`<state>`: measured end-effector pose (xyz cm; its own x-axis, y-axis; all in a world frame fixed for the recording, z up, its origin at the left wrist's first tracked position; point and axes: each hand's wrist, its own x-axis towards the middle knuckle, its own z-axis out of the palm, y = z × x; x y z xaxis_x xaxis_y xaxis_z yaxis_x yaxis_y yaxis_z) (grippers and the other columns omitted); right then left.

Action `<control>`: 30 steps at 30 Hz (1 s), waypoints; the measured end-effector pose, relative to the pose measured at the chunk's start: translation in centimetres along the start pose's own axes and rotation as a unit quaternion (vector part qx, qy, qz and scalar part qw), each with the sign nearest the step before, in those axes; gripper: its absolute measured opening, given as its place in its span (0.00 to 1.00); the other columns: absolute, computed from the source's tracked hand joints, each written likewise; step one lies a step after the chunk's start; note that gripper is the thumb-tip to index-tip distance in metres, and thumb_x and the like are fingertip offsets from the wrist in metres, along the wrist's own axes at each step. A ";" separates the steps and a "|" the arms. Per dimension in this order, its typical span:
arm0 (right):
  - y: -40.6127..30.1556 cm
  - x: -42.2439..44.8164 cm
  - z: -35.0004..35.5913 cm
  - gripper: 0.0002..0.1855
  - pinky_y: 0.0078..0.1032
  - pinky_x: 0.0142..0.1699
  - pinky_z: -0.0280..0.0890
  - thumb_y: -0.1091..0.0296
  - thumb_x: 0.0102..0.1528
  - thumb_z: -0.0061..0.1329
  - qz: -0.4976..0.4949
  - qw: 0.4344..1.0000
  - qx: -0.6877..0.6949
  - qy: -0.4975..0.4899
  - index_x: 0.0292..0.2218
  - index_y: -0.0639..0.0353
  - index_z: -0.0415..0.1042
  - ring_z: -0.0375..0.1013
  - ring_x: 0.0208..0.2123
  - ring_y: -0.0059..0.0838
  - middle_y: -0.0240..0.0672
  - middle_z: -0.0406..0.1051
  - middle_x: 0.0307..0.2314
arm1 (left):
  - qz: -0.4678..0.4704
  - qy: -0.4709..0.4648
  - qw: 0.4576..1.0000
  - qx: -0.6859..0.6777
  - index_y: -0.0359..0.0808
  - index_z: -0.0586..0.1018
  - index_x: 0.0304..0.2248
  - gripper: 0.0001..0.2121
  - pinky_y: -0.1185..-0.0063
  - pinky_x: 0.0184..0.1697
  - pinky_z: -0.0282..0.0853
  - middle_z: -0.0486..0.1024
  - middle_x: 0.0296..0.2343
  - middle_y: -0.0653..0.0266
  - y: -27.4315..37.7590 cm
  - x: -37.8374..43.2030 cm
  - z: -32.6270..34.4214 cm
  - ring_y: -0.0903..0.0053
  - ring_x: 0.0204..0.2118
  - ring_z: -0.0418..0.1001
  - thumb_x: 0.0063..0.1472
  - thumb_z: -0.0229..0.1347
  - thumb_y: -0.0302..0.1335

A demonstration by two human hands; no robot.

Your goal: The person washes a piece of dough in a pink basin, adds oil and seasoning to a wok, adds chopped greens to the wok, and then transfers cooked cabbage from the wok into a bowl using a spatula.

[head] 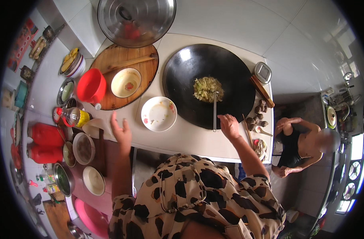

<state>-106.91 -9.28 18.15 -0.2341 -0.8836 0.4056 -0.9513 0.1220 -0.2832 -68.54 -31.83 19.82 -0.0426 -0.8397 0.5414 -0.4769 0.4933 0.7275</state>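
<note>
A large black wok [182, 74] is set into the counter, with a heap of chopped pale-green food [207, 88] in it. A metal spatula [215, 116] rests with its head in the food and its handle over the near rim. My right hand [229, 125] is just right of the handle's end, fingers bent; whether it touches the handle I cannot tell. My left hand [121, 130] is raised with fingers apart, holding nothing, left of a white floral bowl [159, 114] with food traces. A yellowish bowl [126, 82] and a red plastic container [91, 85] sit at the round wooden board [147, 71].
A big metal lid [137, 21] leans at the back left. An oil bottle [77, 117] and several bowls are on the left. Wooden sticks [262, 91] and a white spoon [263, 131] lie at the right edge. Another person [307, 143] sits beyond it.
</note>
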 end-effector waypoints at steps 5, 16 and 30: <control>4.0 2.9 1.8 0.12 0.31 0.38 0.62 0.73 0.45 0.44 -0.054 0.968 -0.034 -0.244 0.33 0.46 0.73 0.66 0.37 0.35 0.34 0.66 0.29 | -0.081 -0.049 0.991 0.096 0.30 0.63 0.48 0.21 0.72 0.52 0.55 0.63 0.46 0.52 -2.3 -8.0 4.5 0.62 0.50 0.60 0.52 0.49 0.19; 8.7 12.0 -2.3 0.03 0.31 0.30 0.65 0.73 0.44 0.43 -0.090 0.988 0.079 -0.093 0.23 0.52 0.68 0.69 0.27 0.41 0.36 0.69 0.21 | -0.047 0.005 0.984 0.172 0.29 0.63 0.46 0.20 0.67 0.51 0.55 0.63 0.44 0.48 -1.7 -9.6 7.5 0.55 0.48 0.60 0.52 0.49 0.19; 12.6 12.9 -0.5 0.14 0.16 0.22 0.64 0.60 0.54 0.42 0.364 0.828 0.405 -0.135 0.32 0.63 0.70 0.72 0.19 0.22 0.35 0.72 0.20 | -0.039 0.003 0.974 0.222 0.30 0.65 0.45 0.20 0.67 0.51 0.56 0.64 0.43 0.48 -2.0 -9.6 7.8 0.55 0.47 0.61 0.49 0.50 0.19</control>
<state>-122.05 -18.88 20.24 -0.5288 -0.7911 -0.3074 -0.1060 0.4209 -0.9009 -74.07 -26.56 9.88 0.0130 -0.8684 0.4957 -0.8116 0.2804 0.5125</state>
